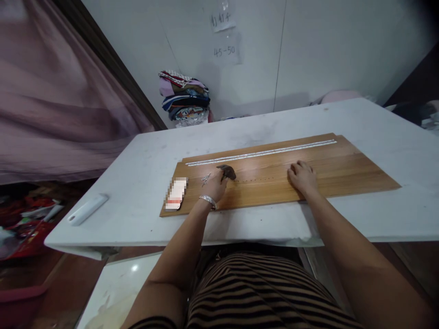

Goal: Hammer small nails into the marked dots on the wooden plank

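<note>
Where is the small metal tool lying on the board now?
In the head view, the metal tool lies on the left part of the wooden board, just left of the left hand and right of the blurred card.

Long rectangular plank of warm brown wood (329,169), lying flat and slightly askew on a white tabletop, a row of tiny dark dots running along its middle. Small dark, hammer-like tool (227,171), gripped at the plank's left part, head resting on the wood. A few small silvery metal pins (205,178), loose on the plank just beside the tool.
</note>
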{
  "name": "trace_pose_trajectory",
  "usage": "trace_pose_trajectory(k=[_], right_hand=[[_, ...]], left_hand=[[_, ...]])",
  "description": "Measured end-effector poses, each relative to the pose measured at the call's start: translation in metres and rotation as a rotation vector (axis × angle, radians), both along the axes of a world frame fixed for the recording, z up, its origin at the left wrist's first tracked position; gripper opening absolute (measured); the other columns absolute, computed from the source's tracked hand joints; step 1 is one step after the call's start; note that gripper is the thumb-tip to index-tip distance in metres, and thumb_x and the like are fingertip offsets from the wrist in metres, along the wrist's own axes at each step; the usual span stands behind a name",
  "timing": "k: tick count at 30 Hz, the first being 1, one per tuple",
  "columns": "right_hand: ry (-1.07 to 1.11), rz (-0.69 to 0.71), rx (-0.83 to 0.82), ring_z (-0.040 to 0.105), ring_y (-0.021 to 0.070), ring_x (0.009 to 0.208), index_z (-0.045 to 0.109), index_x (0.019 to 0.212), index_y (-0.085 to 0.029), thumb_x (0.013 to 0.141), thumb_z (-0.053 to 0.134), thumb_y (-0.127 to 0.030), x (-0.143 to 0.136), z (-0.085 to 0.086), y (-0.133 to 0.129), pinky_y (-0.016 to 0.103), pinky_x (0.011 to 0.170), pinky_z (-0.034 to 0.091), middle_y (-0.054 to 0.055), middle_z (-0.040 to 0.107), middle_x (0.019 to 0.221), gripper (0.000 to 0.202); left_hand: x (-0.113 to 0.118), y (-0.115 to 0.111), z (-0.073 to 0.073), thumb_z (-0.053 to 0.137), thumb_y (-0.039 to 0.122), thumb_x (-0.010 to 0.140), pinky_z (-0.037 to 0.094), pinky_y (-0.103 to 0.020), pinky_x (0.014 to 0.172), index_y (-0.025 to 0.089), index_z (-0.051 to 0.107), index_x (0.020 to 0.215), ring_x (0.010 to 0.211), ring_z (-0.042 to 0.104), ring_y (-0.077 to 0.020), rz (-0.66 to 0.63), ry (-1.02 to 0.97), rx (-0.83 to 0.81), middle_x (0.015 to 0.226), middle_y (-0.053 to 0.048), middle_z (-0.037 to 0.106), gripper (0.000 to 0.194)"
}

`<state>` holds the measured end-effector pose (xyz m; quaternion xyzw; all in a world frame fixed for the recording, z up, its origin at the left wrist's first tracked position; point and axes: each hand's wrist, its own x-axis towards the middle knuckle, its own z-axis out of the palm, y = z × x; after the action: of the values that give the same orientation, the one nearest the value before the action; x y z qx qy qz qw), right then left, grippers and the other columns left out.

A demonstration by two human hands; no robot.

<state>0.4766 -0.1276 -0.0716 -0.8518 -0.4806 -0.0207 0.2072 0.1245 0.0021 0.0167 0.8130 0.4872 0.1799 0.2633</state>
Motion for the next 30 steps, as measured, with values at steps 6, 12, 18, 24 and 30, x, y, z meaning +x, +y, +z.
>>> trace_pose_trajectory(k=[6, 12, 18, 24, 30], right_hand=[[-0.007, -0.002, 0.019, 0.060, 0.0354, 0.135, 0.082, 0.114, -0.020, 0.106, 0.045, -0.033, -0.0006, 0.0013, -0.0005, 0.053, 0.116, 0.042, 0.020, 0.075, 0.137, 0.041], [-0.025, -0.013, -0.017, 0.059, 0.0351, 0.136, 0.082, 0.120, -0.019, 0.107, 0.046, -0.034, 0.0004, -0.0003, -0.0001, 0.052, 0.116, 0.042, 0.020, 0.073, 0.142, 0.041], [-0.027, -0.005, -0.016, 0.060, 0.0352, 0.134, 0.083, 0.121, -0.019, 0.107, 0.048, -0.033, 0.0008, -0.0001, 0.0003, 0.051, 0.115, 0.044, 0.020, 0.073, 0.142, 0.040], [-0.025, -0.002, -0.016, 0.059, 0.0349, 0.135, 0.083, 0.121, -0.019, 0.107, 0.047, -0.034, 0.0018, -0.0016, 0.0003, 0.051, 0.115, 0.043, 0.020, 0.072, 0.143, 0.041], [-0.025, 0.011, 0.026, 0.059, 0.0355, 0.130, 0.083, 0.115, -0.020, 0.104, 0.047, -0.033, 0.0033, -0.0033, 0.0009, 0.051, 0.111, 0.043, 0.020, 0.075, 0.133, 0.039]], left_hand=[[0.0023, -0.0029, -0.0017, 0.061, 0.021, 0.102, 0.060, -0.044, 0.097, 0.020, 0.073, 0.110, 0.097, 0.075, -0.0272, -0.037, 0.030, -0.013, 0.105, -0.012, 0.079, 0.015], [0.0027, -0.0045, -0.0013, 0.063, 0.020, 0.101, 0.061, -0.042, 0.096, 0.020, 0.074, 0.110, 0.096, 0.075, -0.0263, -0.044, 0.014, 0.012, 0.106, -0.011, 0.079, 0.014], [0.0018, -0.0014, 0.0001, 0.063, 0.022, 0.103, 0.060, -0.040, 0.095, 0.020, 0.074, 0.115, 0.095, 0.075, -0.0247, -0.016, 0.051, -0.011, 0.106, -0.010, 0.079, 0.016], [0.0023, -0.0028, -0.0013, 0.061, 0.019, 0.102, 0.060, -0.043, 0.098, 0.021, 0.074, 0.112, 0.099, 0.075, -0.0267, -0.039, 0.032, 0.003, 0.105, -0.010, 0.079, 0.016], [0.0027, -0.0037, -0.0029, 0.061, 0.021, 0.102, 0.060, -0.044, 0.098, 0.020, 0.075, 0.110, 0.099, 0.076, -0.0279, -0.053, 0.030, 0.006, 0.104, -0.011, 0.080, 0.016]])
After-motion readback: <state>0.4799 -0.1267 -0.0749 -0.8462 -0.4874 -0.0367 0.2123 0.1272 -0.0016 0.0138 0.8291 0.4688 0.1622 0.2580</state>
